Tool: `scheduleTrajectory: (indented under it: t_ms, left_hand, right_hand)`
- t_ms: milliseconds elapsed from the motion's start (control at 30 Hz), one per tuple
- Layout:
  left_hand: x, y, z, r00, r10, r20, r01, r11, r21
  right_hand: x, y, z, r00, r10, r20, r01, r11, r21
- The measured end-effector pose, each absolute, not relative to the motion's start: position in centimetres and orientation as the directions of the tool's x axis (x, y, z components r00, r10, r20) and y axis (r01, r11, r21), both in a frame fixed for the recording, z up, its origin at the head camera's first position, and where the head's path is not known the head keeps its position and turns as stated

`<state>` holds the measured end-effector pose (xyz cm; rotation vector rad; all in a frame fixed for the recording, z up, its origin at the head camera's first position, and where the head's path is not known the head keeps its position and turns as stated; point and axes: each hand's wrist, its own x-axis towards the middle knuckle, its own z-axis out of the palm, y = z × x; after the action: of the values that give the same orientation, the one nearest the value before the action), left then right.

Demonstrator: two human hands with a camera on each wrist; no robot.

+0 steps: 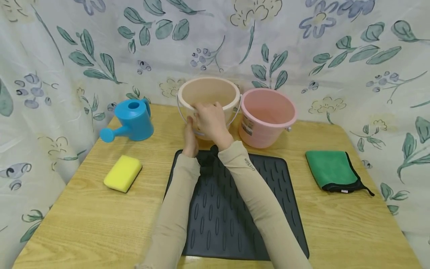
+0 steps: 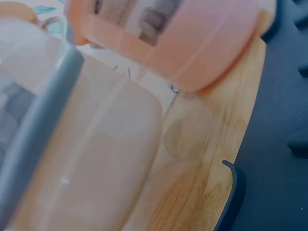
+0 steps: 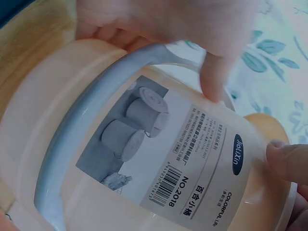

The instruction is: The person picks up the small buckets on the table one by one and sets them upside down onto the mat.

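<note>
A cream bucket (image 1: 234, 98) stands at the back middle of the table, its grey handle (image 3: 62, 130) hanging down across the front. My right hand (image 1: 211, 121) grips its front rim; in the right wrist view the thumb (image 3: 288, 161) lies on the outside near the rim. Low on the bucket's left side, my left hand (image 1: 190, 140) holds it, thumb pointing up along the wall and fingers around the lower part. A printed label (image 3: 168, 154) faces the right wrist camera. The left wrist view shows the bucket's side and handle, not the hand.
A pink bucket (image 1: 258, 136) stands just right of the cream one. Under the forearms lies a black ridged mat (image 1: 231, 224). On the left are a blue watering can (image 1: 136, 125) and yellow sponge (image 1: 123, 173); on the right, a folded green cloth (image 1: 332, 170). Floral curtains hang behind.
</note>
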<state>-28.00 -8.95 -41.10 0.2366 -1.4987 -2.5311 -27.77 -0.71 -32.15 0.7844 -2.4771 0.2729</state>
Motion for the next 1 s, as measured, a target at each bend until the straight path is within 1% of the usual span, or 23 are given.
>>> scheduleTrajectory:
  t_ms: [133, 300, 467, 567, 633, 733, 800, 867, 900, 933, 1000]
  left_hand:
    - [-28.3, -9.1, -41.3, -0.974, -0.225, -0.027, 0.114, -0.587, 0.801]
    - [-27.8, -9.3, -40.8, -0.978, -0.21, 0.01, 0.144, -0.637, 0.758]
    - [-27.4, -9.9, -40.4, -0.986, -0.169, 0.0, 0.117, -0.686, 0.718]
    - [-27.1, -10.3, -40.2, -0.992, -0.123, -0.017, 0.078, -0.721, 0.688]
    - [-26.8, -10.6, -40.1, -0.997, -0.067, -0.031, 0.03, -0.758, 0.651]
    - [-26.3, -11.1, -39.9, -0.996, 0.042, -0.074, -0.077, -0.817, 0.571]
    - [-25.9, -11.3, -39.7, -0.991, 0.091, -0.094, -0.128, -0.839, 0.528]
    - [-25.6, -11.6, -39.5, -0.991, 0.11, -0.081, -0.136, -0.837, 0.531]
    - [-25.5, -11.6, -39.3, -0.992, 0.109, -0.066, -0.127, -0.824, 0.552]
    - [-25.3, -11.7, -39.1, -0.994, 0.099, -0.038, -0.103, -0.81, 0.577]
    - [-25.0, -11.8, -38.6, -1.0, 0.027, 0.006, -0.016, -0.771, 0.636]
  right_hand:
    - [-27.2, -0.6, -31.4, -0.675, -0.479, 0.562, -0.601, 0.798, -0.042]
    - [-26.5, -0.1, -30.8, -0.647, -0.475, 0.596, -0.625, 0.778, -0.059]
    - [-25.8, 0.5, -30.4, -0.676, -0.434, 0.596, -0.616, 0.777, -0.132]
    - [-25.4, 0.8, -30.3, -0.689, -0.417, 0.593, -0.61, 0.775, -0.164]
    - [-25.1, 1.0, -30.3, -0.688, -0.414, 0.596, -0.612, 0.773, -0.169]
    - [-24.8, 1.3, -30.3, -0.67, -0.413, 0.616, -0.617, 0.772, -0.154]
    - [-24.5, 1.4, -30.3, -0.654, -0.406, 0.638, -0.628, 0.762, -0.159]
    - [-24.3, 1.6, -30.2, -0.639, -0.39, 0.662, -0.644, 0.743, -0.184]
    - [-24.1, 1.7, -30.1, -0.635, -0.379, 0.673, -0.652, 0.73, -0.204]
    - [-24.0, 1.9, -30.1, -0.632, -0.366, 0.683, -0.661, 0.715, -0.228]
    - [-23.7, 2.2, -30.1, -0.626, -0.332, 0.706, -0.68, 0.675, -0.286]
